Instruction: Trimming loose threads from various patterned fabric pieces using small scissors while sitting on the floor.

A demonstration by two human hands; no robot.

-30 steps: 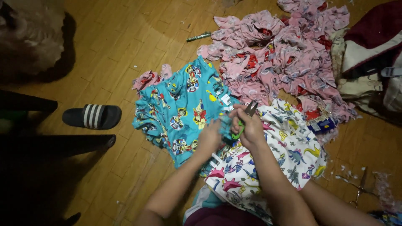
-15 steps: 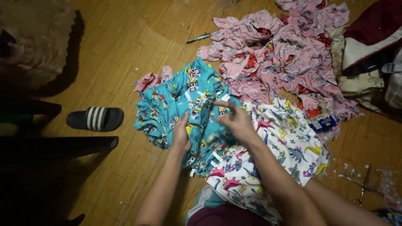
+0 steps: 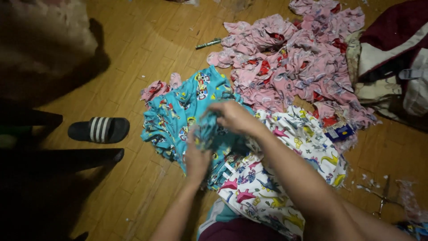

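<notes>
Both hands now gather the turquoise cartoon-print cotton garment (image 3: 187, 114): the left hand (image 3: 196, 156) pinches a fold at 6 o'clock, the right hand (image 3: 232, 117), earlier flat, grasps its edge, lifting it from the wooden floor (image 3: 147, 40).

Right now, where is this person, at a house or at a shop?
Probably a home, on a wooden floor. A black striped slipper lies nearby, and heaps of printed cloth are spread out: a pink pile, a blue piece both hands grip, and a white piece.
</notes>
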